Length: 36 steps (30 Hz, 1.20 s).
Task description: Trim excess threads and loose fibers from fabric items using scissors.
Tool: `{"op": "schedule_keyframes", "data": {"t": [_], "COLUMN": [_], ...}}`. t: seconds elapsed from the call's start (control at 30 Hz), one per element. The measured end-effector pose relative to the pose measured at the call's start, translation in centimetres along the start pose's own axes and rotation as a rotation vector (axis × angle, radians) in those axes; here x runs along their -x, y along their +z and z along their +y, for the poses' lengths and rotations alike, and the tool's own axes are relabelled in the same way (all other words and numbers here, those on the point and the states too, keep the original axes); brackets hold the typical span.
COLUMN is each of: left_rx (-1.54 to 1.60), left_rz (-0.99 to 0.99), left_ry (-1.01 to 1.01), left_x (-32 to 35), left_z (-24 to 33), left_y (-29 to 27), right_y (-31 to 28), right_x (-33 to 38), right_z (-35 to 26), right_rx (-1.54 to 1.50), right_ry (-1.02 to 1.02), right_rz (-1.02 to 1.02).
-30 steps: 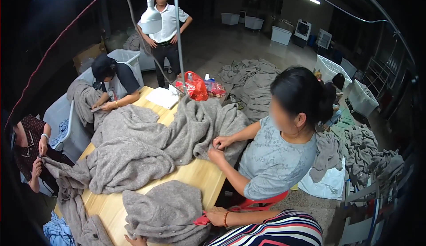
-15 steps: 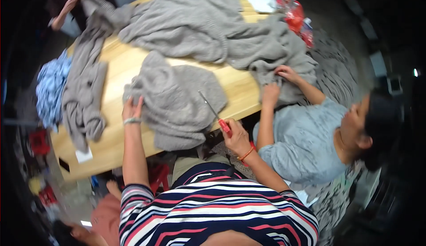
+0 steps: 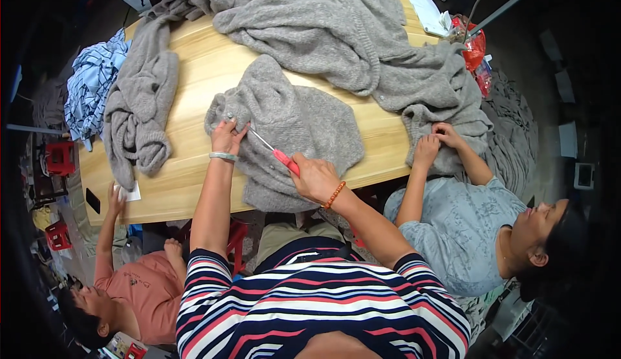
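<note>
A person in a striped shirt (image 3: 323, 294) is facing a wooden desk (image 3: 194, 81), with both hands working over a grey knit garment (image 3: 317, 123). This garment is lying bunched near the desk's front edge, directly before the person, its lower part reaching that edge. The left hand (image 3: 226, 137) is resting on the garment's left side, thumb standing apart from the fingers; whether it is pinching the knit, one cannot tell. A pale bracelet (image 3: 223, 156) is circling that wrist. The right hand (image 3: 318, 178) is closing around the red handle of a slim metal-shafted tool (image 3: 282, 160), whose shaft is slanting over the garment toward the left thumb, the tip ending just beside it. An orange beaded bracelet (image 3: 334, 194) is circling the right wrist.

Beyond, a larger grey knit heap (image 3: 310, 26) is spreading across the desk, and a long grey piece (image 3: 145, 94) is trailing down the left side, near some blue cloth (image 3: 94, 90). A dark phone (image 3: 93, 200) is lying at the left corner. To the right, a co-worker in a grey-blue top (image 3: 453, 229) is keeping both hands together on grey knit at the desk's edge.
</note>
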<state>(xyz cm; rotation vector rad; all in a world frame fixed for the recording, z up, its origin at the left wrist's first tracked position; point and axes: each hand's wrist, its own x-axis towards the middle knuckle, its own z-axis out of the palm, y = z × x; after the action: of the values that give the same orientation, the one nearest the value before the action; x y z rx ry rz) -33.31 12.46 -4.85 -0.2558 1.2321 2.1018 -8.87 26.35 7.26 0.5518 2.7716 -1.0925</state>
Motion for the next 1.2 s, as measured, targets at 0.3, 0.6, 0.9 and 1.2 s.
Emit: {"op": "schedule_keyframes", "data": {"t": [0.3,0.6,0.9,1.2], "left_rx": [-0.069,-0.2,-0.159,-0.271], "left_rz": [0.045,0.107,-0.095,-0.322], "left_ry": [-0.158,-0.16,-0.238,-0.084], "left_x": [-0.3,-0.9,1.0,-9.1], "left_z": [2.3,0.8,-1.7,-6.8], "left_y": [-1.9,-2.2,-7.4,-11.8], "right_y": [-0.2,0.8,4.7,4.2], "right_x": [0.0,0.5,2.3,6.9], "right_z": [0.5,0.1,2.9,3.5], "right_rx": [0.034,0.056,0.026,0.075], "right_ry": [-0.004,0.049,-0.03,0.049], "right_rz": [-0.038,-0.064,0.049,-0.056]}}
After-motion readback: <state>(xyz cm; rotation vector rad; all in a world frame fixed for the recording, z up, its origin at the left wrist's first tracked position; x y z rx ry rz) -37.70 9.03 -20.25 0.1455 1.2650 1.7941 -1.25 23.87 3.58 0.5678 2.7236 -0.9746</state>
